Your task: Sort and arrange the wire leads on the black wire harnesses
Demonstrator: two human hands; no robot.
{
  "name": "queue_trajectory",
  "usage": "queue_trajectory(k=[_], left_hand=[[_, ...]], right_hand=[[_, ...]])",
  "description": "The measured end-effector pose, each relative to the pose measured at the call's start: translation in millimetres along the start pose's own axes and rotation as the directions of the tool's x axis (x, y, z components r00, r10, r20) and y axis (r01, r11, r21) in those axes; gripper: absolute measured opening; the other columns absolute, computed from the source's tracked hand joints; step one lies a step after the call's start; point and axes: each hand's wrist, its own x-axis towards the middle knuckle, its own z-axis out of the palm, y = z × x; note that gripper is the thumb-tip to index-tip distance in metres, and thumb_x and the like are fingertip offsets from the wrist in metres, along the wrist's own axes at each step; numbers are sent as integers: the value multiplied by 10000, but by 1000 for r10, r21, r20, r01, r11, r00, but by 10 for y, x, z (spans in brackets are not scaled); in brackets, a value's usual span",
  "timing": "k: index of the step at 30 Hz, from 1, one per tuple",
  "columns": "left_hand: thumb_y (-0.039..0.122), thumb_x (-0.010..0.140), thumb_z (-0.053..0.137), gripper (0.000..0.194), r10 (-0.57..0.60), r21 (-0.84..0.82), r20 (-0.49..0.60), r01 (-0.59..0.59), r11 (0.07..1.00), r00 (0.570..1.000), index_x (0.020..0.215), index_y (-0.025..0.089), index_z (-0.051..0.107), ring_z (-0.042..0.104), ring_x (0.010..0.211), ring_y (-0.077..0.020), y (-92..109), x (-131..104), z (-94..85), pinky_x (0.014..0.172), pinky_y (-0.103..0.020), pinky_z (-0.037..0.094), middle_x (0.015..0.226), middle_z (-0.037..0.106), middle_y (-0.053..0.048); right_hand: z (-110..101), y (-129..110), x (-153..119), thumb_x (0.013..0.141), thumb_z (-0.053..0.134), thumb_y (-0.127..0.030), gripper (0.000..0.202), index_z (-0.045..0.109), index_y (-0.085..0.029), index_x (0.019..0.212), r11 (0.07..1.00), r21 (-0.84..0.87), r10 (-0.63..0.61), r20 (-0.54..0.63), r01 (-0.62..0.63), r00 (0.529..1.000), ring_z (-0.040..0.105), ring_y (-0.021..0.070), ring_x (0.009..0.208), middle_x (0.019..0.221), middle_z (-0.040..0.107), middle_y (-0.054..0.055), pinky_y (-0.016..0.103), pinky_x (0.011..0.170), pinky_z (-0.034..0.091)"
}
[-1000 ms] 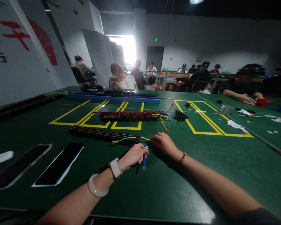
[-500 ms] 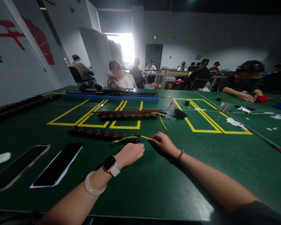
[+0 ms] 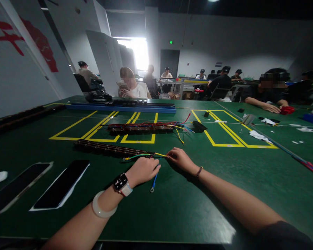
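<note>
My right hand [image 3: 181, 160] pinches the end of a yellow wire [image 3: 160, 155] that comes out of a long dark wire harness [image 3: 112, 148] lying on the green table. Beside it, my left hand [image 3: 143, 171] has its fingers closed at the same harness end. A blue wire [image 3: 154, 182] with a ring terminal hangs out from under those fingers toward me. Bent back along the harness is a green-yellow wire [image 3: 137, 156], also tipped with a ring terminal. The left fingertips partly hide where the wires leave the harness.
A second wire harness [image 3: 141, 128] with loose coloured leads lies farther off, near yellow tape outlines [image 3: 225, 145]. Two phones [image 3: 61, 184] [image 3: 19, 185] rest at left. A long blue tray [image 3: 122, 108] stands at the back. A co-worker's hands [image 3: 272, 108] are at the right.
The blue wire now lies out below my left hand, its ring terminal toward me. My right hand still pinches the yellow wire. The view has shifted slightly.
</note>
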Motion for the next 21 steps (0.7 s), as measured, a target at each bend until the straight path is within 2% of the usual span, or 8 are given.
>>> queue_trajectory(k=[2, 5, 8, 12, 17, 21], left_hand=[[350, 882, 464, 236, -37, 86, -104, 46, 995, 994, 731, 192, 554, 438, 584, -160, -7, 5, -41, 605, -266, 281, 660, 498, -40], [341, 915, 372, 263, -131, 288, -219, 192, 938, 967, 847, 178, 566, 491, 706, -202, -41, 16, -118, 627, -288, 309, 790, 541, -88], [342, 924, 341, 303, -155, 472, -221, 245, 847, 963, 864, 162, 577, 506, 826, -240, -81, 28, -162, 677, -315, 349, 885, 557, -122], [314, 929, 347, 302, -128, 560, -186, 212, 801, 974, 832, 158, 587, 511, 838, -239, -92, 37, -148, 711, -332, 367, 859, 577, -107], [301, 928, 362, 275, -155, 498, -176, 223, 838, 972, 838, 158, 579, 542, 777, -216, -45, 26, -152, 667, -305, 357, 824, 610, -91], [372, 912, 392, 298, -340, 212, -78, 348, 913, 937, 775, 180, 573, 556, 626, -171, -58, 18, -170, 564, -258, 318, 719, 625, -48]], right_hand=[[-5, -6, -1, 876, 579, -280, 165, 698, -168, 895, 1000, 1, -2, 0, 2, 1000, 547, 134, 740, 802, 606, 36, 238, 673, 415], [-12, -13, 0, 880, 575, -291, 175, 700, -171, 901, 1000, 8, 1, 3, -1, 1000, 549, 137, 753, 815, 611, 40, 244, 691, 416], [-15, -15, 4, 884, 568, -300, 185, 700, -174, 911, 1000, 13, 3, 17, -3, 1000, 551, 139, 764, 831, 613, 45, 248, 704, 416], [-8, -5, 12, 881, 571, -298, 181, 699, -172, 906, 1000, 4, 23, 29, -23, 999, 545, 139, 762, 825, 609, 45, 244, 703, 409], [1, 10, 12, 877, 578, -297, 171, 701, -184, 914, 1000, 10, 27, 30, -28, 999, 538, 134, 745, 825, 607, 39, 235, 679, 397], [-2, 4, 9, 874, 581, -296, 170, 699, -179, 909, 999, 3, 32, 30, -32, 999, 535, 132, 744, 823, 603, 38, 234, 681, 391]])
